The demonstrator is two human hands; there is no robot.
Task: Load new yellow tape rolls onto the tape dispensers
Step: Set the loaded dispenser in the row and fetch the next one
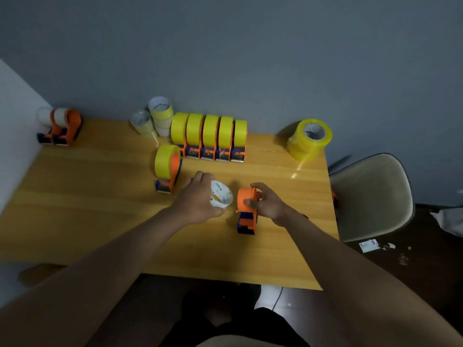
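My right hand [269, 204] grips an orange tape dispenser [246, 210] that stands upright on the wooden table [100, 204] with no roll on it. Just left of it, my left hand [198, 199] holds an empty white cardboard tape core [221, 195]. A dispenser loaded with a yellow roll [167, 167] stands alone further left. Behind it, a row of several loaded dispensers [209, 137] lines the wall. A stack of new yellow tape rolls [310, 139] sits at the back right.
Used, nearly empty rolls [155, 118] are stacked at the back centre. Two orange dispensers with white cores [61, 127] stand at the back left corner. A beige chair [370, 196] is at the table's right edge, with scraps on the dark floor [375, 246].
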